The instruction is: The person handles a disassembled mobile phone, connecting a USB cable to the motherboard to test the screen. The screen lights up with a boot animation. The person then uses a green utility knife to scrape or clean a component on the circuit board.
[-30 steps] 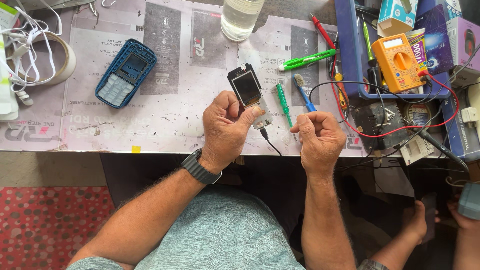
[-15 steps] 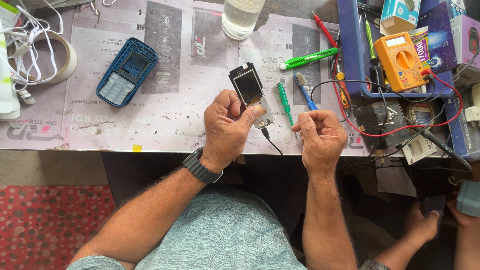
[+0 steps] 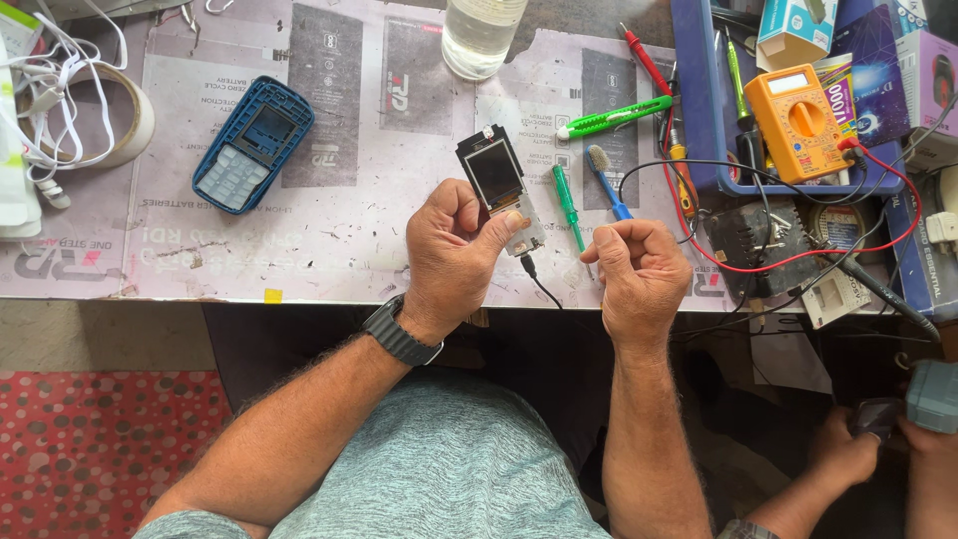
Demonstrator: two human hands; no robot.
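Note:
My left hand (image 3: 451, 255) grips a bare phone board with a small dark screen (image 3: 496, 178), pinned by the thumb at its lower end just above the table's front edge. A thin black cable (image 3: 540, 287) leaves the bottom of the board and drops over the edge. My right hand (image 3: 639, 271) is curled into a fist just right of the board, with nothing visible in it. A blue phone housing with a keypad (image 3: 249, 145) lies on the paper mat (image 3: 349, 230) to the left.
Green and blue screwdrivers (image 3: 567, 200) lie beside my right hand. An orange multimeter (image 3: 800, 120) with red and black leads sits in a blue tray (image 3: 699, 120) at right. A clear bottle (image 3: 481, 35) stands at the back, a tape roll (image 3: 130, 125) at left. Another person's hands (image 3: 878, 439) are at lower right.
My hands have hardly moved; the board stays in my left hand. The other person's hand at lower right has shifted and now holds a small dark object.

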